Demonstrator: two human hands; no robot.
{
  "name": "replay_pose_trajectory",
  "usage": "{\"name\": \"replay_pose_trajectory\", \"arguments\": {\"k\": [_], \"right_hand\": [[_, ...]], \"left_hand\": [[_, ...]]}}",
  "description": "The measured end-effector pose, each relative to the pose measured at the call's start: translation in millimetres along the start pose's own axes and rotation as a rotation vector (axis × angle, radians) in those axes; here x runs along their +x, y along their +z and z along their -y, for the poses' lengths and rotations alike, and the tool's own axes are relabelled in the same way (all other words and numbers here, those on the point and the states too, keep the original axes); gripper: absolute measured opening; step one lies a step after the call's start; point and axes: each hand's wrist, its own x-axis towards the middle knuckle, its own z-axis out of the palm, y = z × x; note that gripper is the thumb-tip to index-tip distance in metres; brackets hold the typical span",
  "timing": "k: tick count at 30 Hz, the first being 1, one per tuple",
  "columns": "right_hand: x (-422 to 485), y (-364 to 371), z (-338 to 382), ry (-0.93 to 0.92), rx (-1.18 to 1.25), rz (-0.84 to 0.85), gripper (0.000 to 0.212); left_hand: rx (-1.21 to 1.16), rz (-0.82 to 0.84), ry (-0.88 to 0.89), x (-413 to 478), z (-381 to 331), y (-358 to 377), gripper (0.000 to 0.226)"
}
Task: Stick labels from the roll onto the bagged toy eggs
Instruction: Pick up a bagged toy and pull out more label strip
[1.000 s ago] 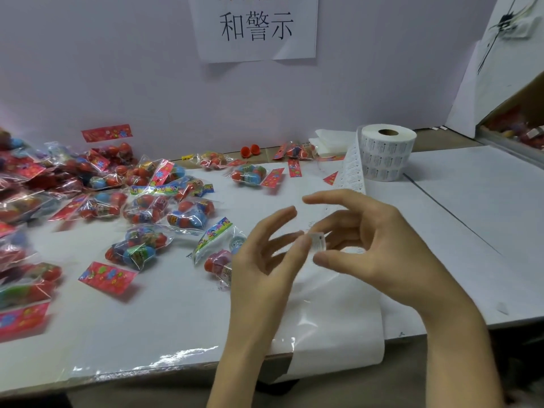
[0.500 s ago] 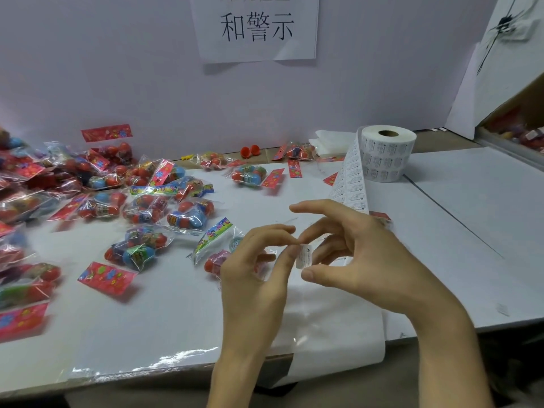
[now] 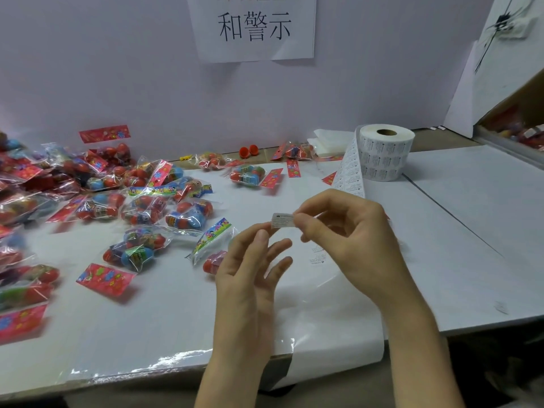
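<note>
My right hand (image 3: 347, 234) pinches a small white printed label (image 3: 282, 220) by its right end, above the table. Just below the label my left hand (image 3: 250, 269) is raised with relaxed fingers, not touching it. The label roll (image 3: 384, 153) stands at the back right, and its strip (image 3: 350, 175) trails down toward my hands. A bagged toy egg (image 3: 210, 250) lies on the table right behind my left hand, partly hidden by it. Several more bagged eggs (image 3: 141, 250) are spread over the left half of the white table (image 3: 441, 260).
A paper sign (image 3: 253, 26) hangs on the back wall. Folded clear bags (image 3: 326, 142) lie beside the roll. Two loose red egg halves (image 3: 248, 151) sit at the wall. An open cardboard box (image 3: 518, 125) with more toys stands at the far right.
My right hand has turned the label flat and lifted it slightly. My left hand has let go of it and dropped a little lower, its fingers opening.
</note>
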Motion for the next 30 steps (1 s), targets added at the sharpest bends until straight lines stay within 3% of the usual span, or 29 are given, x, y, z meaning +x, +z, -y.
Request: {"name": "replay_pose_trajectory", "arguments": {"k": [4, 7, 9, 12, 14, 17, 20, 23, 27, 30], "right_hand": [[-0.1, -0.6, -0.4, -0.028, -0.005, -0.039, 0.013], [-1.0, -2.8, 0.1, -0.031, -0.112, 0.016, 0.012], [-2.1, -4.5, 0.7, -0.007, -0.177, 0.073, 0.014], [-4.1, -7.5, 2.3, 0.012, -0.238, 0.159, 0.013], [-5.1, -8.1, 3.5, 0.010, -0.277, 0.190, 0.012], [-5.5, -6.1, 4.1, -0.009, -0.297, 0.141, 0.011], [-4.0, 0.7, 3.4, -0.008, -0.224, 0.072, 0.019], [-0.2, 8.8, 1.5, 0.043, -0.114, -0.020, 0.031], [3.4, 14.8, -1.7, 0.118, -0.003, -0.040, 0.007], [3.9, 16.5, -3.0, 0.116, 0.086, -0.064, 0.005]], "left_hand": [[0.105, 0.017, 0.037, -1.0, -1.6, 0.4, 0.037], [0.465, -0.062, 0.267, -4.3, 0.4, -2.4, 0.026], [0.691, -0.080, 0.416, -7.2, -0.2, -4.2, 0.031], [0.886, -0.018, 0.493, -8.0, -5.3, -6.1, 0.042], [0.974, 0.027, 0.529, -7.1, -7.5, -8.2, 0.031], [0.950, 0.032, 0.533, -6.5, -7.1, -9.8, 0.011], [0.785, 0.021, 0.421, -7.2, -6.2, -7.3, 0.003], [0.560, -0.036, 0.303, -8.8, -6.6, -4.1, 0.017], [0.452, 0.010, 0.230, -7.8, -8.0, -4.2, 0.029], [0.447, 0.049, 0.211, -7.8, -9.1, -3.9, 0.029]]}}
